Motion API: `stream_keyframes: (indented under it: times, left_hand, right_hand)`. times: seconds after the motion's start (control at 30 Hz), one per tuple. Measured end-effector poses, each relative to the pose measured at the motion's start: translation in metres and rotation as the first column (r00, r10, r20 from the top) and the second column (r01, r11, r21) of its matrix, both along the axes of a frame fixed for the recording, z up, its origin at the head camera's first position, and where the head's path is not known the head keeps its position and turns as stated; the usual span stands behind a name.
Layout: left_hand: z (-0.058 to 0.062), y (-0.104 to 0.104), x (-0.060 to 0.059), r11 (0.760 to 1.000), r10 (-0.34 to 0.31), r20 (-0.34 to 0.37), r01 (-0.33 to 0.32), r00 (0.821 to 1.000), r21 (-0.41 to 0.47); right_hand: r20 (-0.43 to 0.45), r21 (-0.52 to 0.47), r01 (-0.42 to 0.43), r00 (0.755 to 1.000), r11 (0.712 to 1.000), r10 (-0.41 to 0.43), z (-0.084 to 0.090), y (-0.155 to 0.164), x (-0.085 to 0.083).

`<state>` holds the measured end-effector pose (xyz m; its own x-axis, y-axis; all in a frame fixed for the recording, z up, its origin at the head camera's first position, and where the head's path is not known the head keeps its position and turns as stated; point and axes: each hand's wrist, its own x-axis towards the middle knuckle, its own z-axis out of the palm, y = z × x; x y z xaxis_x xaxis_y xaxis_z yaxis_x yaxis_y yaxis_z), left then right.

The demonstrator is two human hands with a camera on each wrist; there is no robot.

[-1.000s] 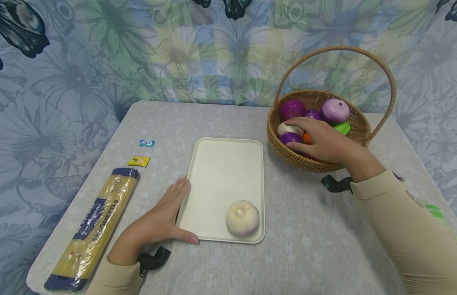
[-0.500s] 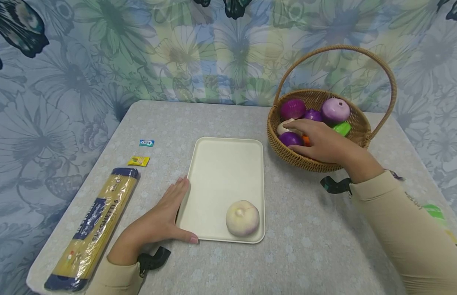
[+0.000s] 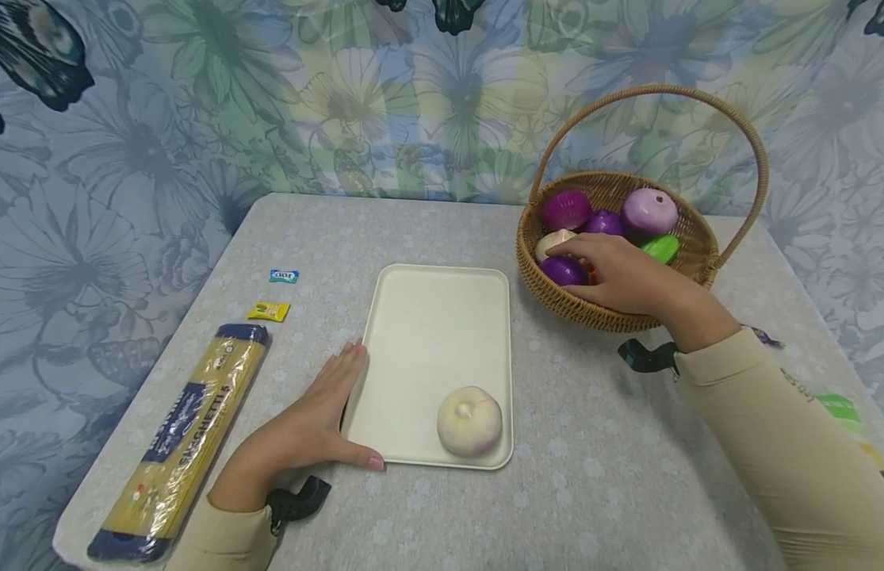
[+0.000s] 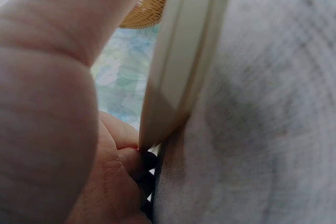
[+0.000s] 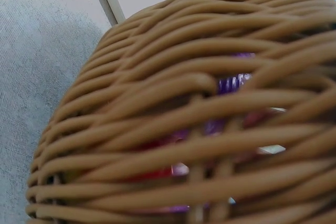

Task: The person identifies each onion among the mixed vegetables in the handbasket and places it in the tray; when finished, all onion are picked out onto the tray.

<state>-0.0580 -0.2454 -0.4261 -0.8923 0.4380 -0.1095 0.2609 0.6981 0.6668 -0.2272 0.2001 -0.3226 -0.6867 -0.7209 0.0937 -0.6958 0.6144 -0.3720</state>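
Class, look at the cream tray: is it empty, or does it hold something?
Not empty. The cream tray holds one pale onion near its front right corner; the rest is bare.

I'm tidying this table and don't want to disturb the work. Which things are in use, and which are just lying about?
In use: right hand in wicker basket of toy vegetables; left hand against cream tray; pale onion on it.

Lying about: spaghetti packet, yellow sachet, blue sachet.
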Motion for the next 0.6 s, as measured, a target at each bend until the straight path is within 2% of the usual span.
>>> stream_keyframes:
  times: [0.6]
  left_hand:
    - [0.0001,-0.0005,-0.0005,1.0,0.002,0.006,-0.002,1.0,-0.003]
  right_hand:
    - [-0.005,-0.031,-0.021,1.0,0.999,0.021,-0.0042,0.0015,-0.0027]
